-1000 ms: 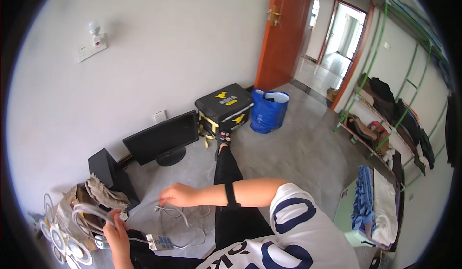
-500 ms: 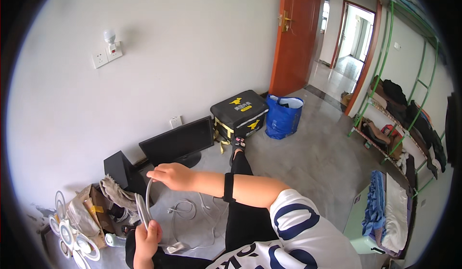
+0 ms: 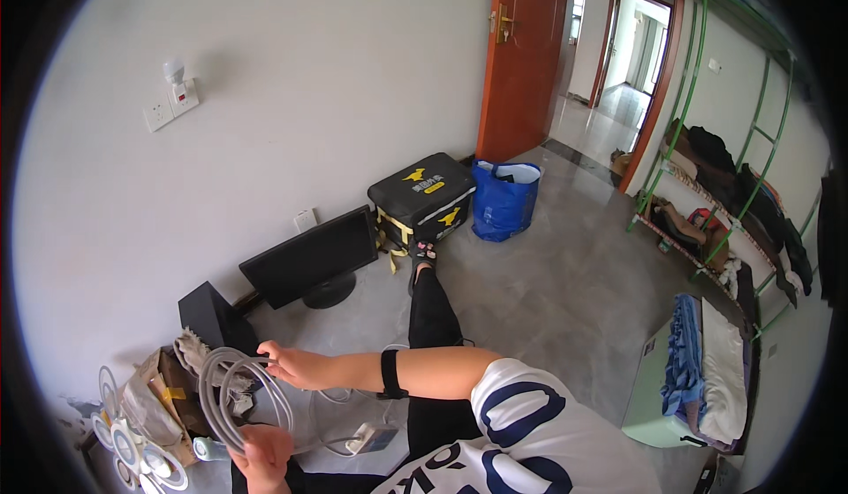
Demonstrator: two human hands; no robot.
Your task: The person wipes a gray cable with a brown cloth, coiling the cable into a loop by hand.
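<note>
A grey cable point(image 3: 208, 390) is wound in several loose loops at the lower left, above the floor. My left hand point(image 3: 265, 454) is closed round the bottom of the coil. At the coil's upper right, my right hand point(image 3: 299, 369) pinches a strand between its fingertips. From the coil, cable runs right to a white and grey block like a power strip point(image 3: 371, 439), lying tilted beside my leg. More cable lies on the floor, partly hidden behind my right forearm.
Along the wall stand a black box point(image 3: 212, 313), a monitor point(image 3: 311, 255), a black delivery box point(image 3: 422, 195) and a blue bag point(image 3: 506, 201). A cardboard box point(image 3: 179, 406) and a white ringed lamp point(image 3: 129, 441) sit left of the coil. A green bin point(image 3: 647, 388) stands right.
The coil has swung from edge-on to open round loops. My right hand has moved down, and the power-strip-like block has shifted right and tilted. The view has turned slightly right.
</note>
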